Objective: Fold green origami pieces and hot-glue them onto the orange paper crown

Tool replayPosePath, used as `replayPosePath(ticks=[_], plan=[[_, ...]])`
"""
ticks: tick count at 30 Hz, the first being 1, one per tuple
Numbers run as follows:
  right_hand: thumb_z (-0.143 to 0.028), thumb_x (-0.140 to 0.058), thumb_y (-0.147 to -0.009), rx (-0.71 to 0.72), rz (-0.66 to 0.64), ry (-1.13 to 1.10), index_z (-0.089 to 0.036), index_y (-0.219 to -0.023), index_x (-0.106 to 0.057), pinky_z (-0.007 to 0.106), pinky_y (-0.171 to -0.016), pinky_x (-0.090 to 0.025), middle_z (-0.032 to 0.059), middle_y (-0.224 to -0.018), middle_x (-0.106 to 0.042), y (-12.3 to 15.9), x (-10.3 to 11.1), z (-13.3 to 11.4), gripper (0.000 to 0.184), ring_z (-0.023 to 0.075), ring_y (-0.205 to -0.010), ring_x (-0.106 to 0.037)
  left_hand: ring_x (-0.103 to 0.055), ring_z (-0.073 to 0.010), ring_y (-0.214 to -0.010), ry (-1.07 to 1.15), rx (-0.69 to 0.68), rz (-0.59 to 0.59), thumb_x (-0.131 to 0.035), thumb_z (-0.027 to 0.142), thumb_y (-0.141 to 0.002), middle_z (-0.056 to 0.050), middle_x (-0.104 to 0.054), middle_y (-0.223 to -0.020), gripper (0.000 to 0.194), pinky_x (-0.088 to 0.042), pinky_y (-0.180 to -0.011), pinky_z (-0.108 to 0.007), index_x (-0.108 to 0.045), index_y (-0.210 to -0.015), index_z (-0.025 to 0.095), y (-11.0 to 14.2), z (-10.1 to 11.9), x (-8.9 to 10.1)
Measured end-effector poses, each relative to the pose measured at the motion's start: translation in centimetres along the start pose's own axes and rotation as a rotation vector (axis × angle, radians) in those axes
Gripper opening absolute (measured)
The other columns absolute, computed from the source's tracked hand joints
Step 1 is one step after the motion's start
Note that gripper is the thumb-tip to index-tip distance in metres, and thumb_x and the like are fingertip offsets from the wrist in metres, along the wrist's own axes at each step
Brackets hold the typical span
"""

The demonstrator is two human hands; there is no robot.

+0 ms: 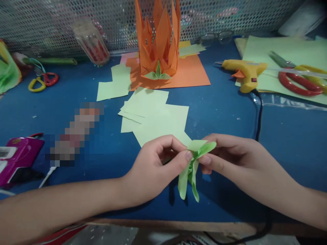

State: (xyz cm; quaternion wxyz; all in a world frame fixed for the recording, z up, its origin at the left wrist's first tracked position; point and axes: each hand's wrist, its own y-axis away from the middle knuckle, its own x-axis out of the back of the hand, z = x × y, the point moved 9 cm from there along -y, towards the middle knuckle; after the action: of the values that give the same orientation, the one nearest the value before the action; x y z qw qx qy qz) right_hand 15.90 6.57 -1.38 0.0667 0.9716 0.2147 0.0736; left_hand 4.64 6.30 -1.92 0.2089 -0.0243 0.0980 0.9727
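A folded light-green paper piece [190, 173] with several rounded petal-like flaps is held above the front of the blue table. My left hand [162, 166] pinches it from the left between thumb and fingers. From the other side, the thumb and fingers of my right hand [227, 160] close on its upper right flap. Loose pale-green paper squares [160, 115] lie overlapping just beyond my left hand. Farther back stands an orange folded-paper structure [159, 41] with tall pointed petals and a small green folded piece [157, 73] at its front base.
An orange sheet [195, 73] lies under the structure. At right are a yellow glue gun [245, 71], its black cord, and large scissors [298, 80] on green sheets [276, 47]. At left are small scissors [43, 81], a jar [92, 44], a purple box [21, 156] and a blurred-out object [75, 134].
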Motion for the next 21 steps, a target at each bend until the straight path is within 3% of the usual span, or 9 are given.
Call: replayPosePath(ticks=[8,14,21], plan=[[-0.039,-0.061,-0.086,0.042,-0.014,0.134,-0.021,-0.076,-0.057,0.019,-0.049,-0.047,-0.0032,-0.063,-0.055,0.3,-0.2,-0.3,0.022,0.0095,-0.056,-0.054,-0.037,-0.0085,-0.058,-0.271,-0.090,-0.054,-0.050,0.034,-0.093,0.005,-0.040,-0.063,0.029,-0.032,-0.053,-0.020,-0.042,-0.069,0.019,0.2,0.8,-0.5],[-0.026,-0.049,-0.093,0.194,-0.159,0.269,-0.022,-0.076,-0.052,0.018,-0.050,-0.041,-0.0050,-0.067,-0.052,0.8,-1.6,-1.8,0.018,0.0083,-0.056,-0.047,-0.040,-0.0105,-0.063,-0.228,-0.074,-0.178,-0.044,0.038,-0.095,0.003,-0.043,-0.069,0.031,-0.035,-0.058,-0.023,-0.042,-0.071,0.019,0.2,0.6,-1.4],[-0.025,-0.045,-0.095,0.215,-0.193,0.260,-0.022,-0.072,-0.047,0.016,-0.048,-0.038,-0.0054,-0.063,-0.043,0.9,-1.7,-2.0,0.024,0.0077,-0.054,-0.041,-0.040,-0.0123,-0.066,-0.112,-0.040,-0.288,-0.043,0.042,-0.095,0.001,-0.042,-0.071,0.031,-0.036,-0.063,-0.025,-0.040,-0.073,0.020,0.3,0.3,-1.9]])
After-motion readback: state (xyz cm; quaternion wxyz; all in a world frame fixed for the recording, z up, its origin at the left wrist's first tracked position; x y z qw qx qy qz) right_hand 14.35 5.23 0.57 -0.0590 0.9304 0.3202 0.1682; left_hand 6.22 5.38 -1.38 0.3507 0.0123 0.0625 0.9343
